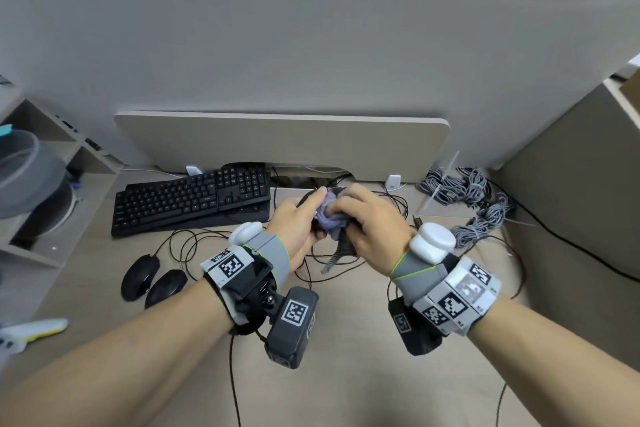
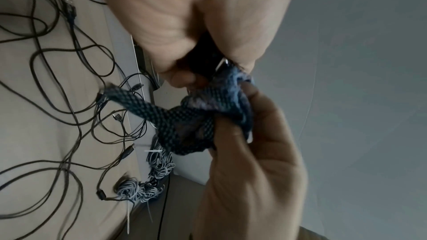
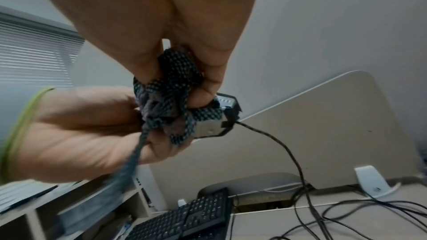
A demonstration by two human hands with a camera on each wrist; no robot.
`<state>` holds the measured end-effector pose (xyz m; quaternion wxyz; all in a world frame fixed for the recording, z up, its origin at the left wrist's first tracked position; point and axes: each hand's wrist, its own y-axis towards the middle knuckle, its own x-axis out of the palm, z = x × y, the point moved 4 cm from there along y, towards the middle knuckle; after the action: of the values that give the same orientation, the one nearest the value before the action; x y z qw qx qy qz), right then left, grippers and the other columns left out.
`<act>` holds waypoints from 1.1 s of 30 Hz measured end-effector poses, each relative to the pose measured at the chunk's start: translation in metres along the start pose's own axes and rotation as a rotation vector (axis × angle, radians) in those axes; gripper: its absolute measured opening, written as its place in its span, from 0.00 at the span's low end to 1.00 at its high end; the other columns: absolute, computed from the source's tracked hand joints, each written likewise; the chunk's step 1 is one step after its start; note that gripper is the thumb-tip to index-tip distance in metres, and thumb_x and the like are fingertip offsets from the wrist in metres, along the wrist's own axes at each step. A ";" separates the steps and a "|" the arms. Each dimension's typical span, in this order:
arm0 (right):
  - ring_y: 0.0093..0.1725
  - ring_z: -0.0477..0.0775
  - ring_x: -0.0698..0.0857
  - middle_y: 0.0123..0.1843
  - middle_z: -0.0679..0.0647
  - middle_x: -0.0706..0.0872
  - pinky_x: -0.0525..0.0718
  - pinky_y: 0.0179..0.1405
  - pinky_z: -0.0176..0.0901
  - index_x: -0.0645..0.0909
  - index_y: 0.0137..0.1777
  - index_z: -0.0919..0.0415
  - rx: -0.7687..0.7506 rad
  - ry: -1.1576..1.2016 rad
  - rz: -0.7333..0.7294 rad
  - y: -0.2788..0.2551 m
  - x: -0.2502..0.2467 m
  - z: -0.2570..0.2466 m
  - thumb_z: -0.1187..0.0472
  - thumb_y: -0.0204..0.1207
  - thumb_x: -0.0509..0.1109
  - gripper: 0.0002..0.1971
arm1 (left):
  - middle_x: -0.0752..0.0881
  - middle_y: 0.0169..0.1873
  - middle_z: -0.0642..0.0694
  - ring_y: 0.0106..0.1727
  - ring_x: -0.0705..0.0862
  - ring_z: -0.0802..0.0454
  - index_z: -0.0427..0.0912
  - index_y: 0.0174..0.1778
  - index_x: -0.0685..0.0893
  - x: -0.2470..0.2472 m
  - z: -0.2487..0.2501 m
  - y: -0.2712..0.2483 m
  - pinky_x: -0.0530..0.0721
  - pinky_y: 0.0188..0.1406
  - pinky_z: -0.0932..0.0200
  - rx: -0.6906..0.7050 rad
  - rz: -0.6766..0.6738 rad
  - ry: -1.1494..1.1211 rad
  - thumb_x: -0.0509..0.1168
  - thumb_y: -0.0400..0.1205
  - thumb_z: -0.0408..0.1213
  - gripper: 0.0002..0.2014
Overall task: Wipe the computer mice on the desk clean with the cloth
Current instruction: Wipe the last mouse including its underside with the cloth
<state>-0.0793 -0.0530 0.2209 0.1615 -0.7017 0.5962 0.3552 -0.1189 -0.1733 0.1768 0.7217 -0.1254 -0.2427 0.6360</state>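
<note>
Held mouse (image 3: 225, 116) mostly hidden by bunched cloth (image 1: 330, 215) and both hands; only a black-and-silver corner shows in right wrist view. Left hand (image 1: 299, 224) fingertips covered by cloth. Right hand (image 1: 372, 225) palm side unseen from the head view. Hanging cloth tail blurred. Bin (image 1: 24, 184) at left cut by frame edge.

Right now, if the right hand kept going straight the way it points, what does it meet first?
Likely the black wired mouse gripped by the left hand; the right hand already presses the bunched blue-grey cloth onto it.

Grey lime-trimmed wrist braces (image 1: 273, 255), seemingly coded tags (image 1: 230, 266).
</note>
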 end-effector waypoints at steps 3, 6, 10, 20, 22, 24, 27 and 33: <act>0.42 0.63 0.81 0.41 0.57 0.80 0.76 0.39 0.51 0.82 0.41 0.63 0.117 -0.014 0.068 0.001 -0.011 0.029 0.53 0.57 0.49 0.23 | 0.80 0.36 0.40 0.27 0.76 0.54 0.33 0.49 0.77 -0.008 0.001 0.000 0.73 0.20 0.65 -0.020 0.022 -0.009 0.67 0.84 0.41 0.12; 0.41 0.58 0.78 0.42 0.55 0.78 0.76 0.37 0.49 0.81 0.42 0.62 0.076 -0.031 0.060 0.002 -0.006 0.015 0.56 0.57 0.50 0.21 | 0.78 0.32 0.41 0.25 0.75 0.54 0.32 0.52 0.77 -0.006 0.001 0.001 0.71 0.18 0.65 -0.015 0.008 -0.023 0.65 0.85 0.39 0.12; 0.41 0.58 0.78 0.41 0.53 0.77 0.73 0.37 0.46 0.79 0.41 0.62 0.049 -0.001 0.079 0.004 -0.008 0.014 0.57 0.58 0.51 0.18 | 0.78 0.32 0.41 0.24 0.74 0.54 0.31 0.51 0.78 -0.007 0.001 -0.002 0.70 0.18 0.65 -0.033 0.013 -0.036 0.65 0.85 0.37 0.10; 0.41 0.61 0.80 0.41 0.50 0.76 0.67 0.36 0.38 0.81 0.40 0.62 0.120 -0.028 0.107 0.003 -0.011 0.032 0.59 0.58 0.50 0.19 | 0.80 0.31 0.41 0.25 0.74 0.53 0.33 0.43 0.80 -0.011 -0.001 -0.004 0.70 0.18 0.64 -0.088 0.026 -0.084 0.65 0.84 0.36 0.10; 0.41 0.61 0.80 0.41 0.53 0.77 0.72 0.36 0.43 0.81 0.41 0.61 0.116 -0.045 0.116 0.003 -0.010 0.028 0.55 0.56 0.49 0.21 | 0.80 0.31 0.40 0.25 0.74 0.53 0.33 0.43 0.80 -0.010 -0.001 -0.004 0.70 0.18 0.64 -0.086 0.023 -0.103 0.65 0.85 0.36 0.10; 0.41 0.59 0.79 0.43 0.54 0.78 0.76 0.34 0.47 0.81 0.42 0.59 0.037 -0.069 0.073 0.002 0.001 0.006 0.58 0.58 0.52 0.18 | 0.79 0.30 0.40 0.24 0.75 0.53 0.33 0.43 0.81 -0.004 0.000 -0.005 0.69 0.18 0.64 -0.079 0.016 -0.113 0.64 0.85 0.37 0.10; 0.41 0.59 0.79 0.44 0.54 0.78 0.79 0.36 0.50 0.80 0.43 0.59 0.012 -0.063 0.057 -0.001 0.003 0.010 0.62 0.59 0.53 0.17 | 0.79 0.30 0.40 0.23 0.75 0.53 0.33 0.41 0.81 -0.004 0.000 -0.007 0.69 0.17 0.64 -0.093 0.017 -0.108 0.64 0.85 0.36 0.10; 0.41 0.56 0.78 0.41 0.50 0.75 0.68 0.36 0.39 0.80 0.41 0.61 0.165 -0.100 0.109 0.002 -0.008 0.045 0.68 0.56 0.57 0.15 | 0.81 0.31 0.40 0.24 0.74 0.53 0.32 0.45 0.81 -0.010 0.002 -0.009 0.69 0.18 0.64 -0.124 0.042 -0.150 0.65 0.84 0.36 0.09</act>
<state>-0.0957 -0.0182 0.1957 0.2287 -0.6341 0.6517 0.3479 -0.1128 -0.1849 0.1812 0.6789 -0.1267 -0.3322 0.6424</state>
